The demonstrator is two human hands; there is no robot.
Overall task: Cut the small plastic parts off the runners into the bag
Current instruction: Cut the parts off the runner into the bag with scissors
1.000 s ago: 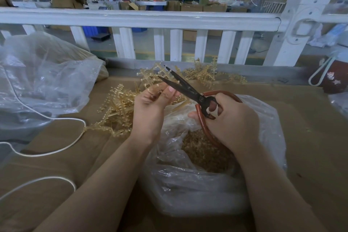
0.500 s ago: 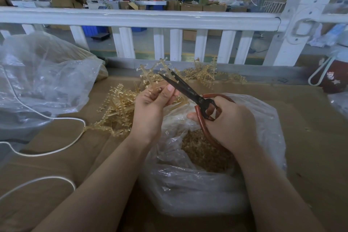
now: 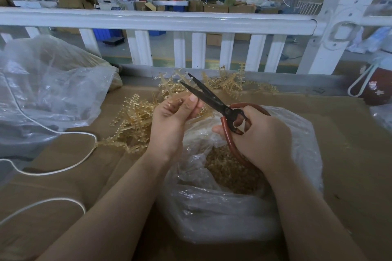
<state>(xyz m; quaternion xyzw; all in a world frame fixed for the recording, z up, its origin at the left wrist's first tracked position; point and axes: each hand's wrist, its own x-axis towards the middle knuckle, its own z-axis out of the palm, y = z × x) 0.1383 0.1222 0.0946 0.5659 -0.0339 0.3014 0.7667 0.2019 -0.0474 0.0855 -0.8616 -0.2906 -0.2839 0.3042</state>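
My left hand (image 3: 172,117) pinches an amber plastic runner (image 3: 169,85) with small parts on its branches, held up above the table. My right hand (image 3: 259,135) grips the red handles of black scissors (image 3: 209,96). The blades stand slightly apart, with their tips at the runner's upper branches. Below both hands lies an open clear plastic bag (image 3: 301,140) holding a heap of cut amber parts (image 3: 229,168).
A pile of uncut amber runners (image 3: 131,118) lies on the cardboard-covered table (image 3: 350,133), left of and behind the bag. At the left sits a large crumpled clear bag (image 3: 48,87) with a white cord (image 3: 63,167). A white railing (image 3: 159,20) runs along the far edge. A dark red container (image 3: 377,89) stands at the right.
The scissor blades have opened a little and their tips have shifted up along the runner. My left hand has turned the runner slightly.
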